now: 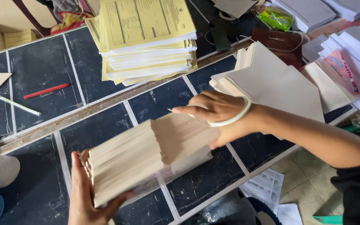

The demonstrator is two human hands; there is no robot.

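A thick fanned stack of beige paper envelopes (146,154) lies across the dark tiled floor (42,66). My left hand (84,193) clasps its near-left end, thumb under the front edge. My right hand (213,112), with a white bangle on the wrist, rests flat on the stack's far-right end, fingers pointing left. Both hands hold the same stack.
A tall pile of yellow printed sheets (146,37) sits at the top centre. Another fanned pile of beige envelopes (271,83) lies right of my right hand. A red pen (46,90) and a pale stick (18,105) lie at left. White paper stacks (355,46) fill the top right.
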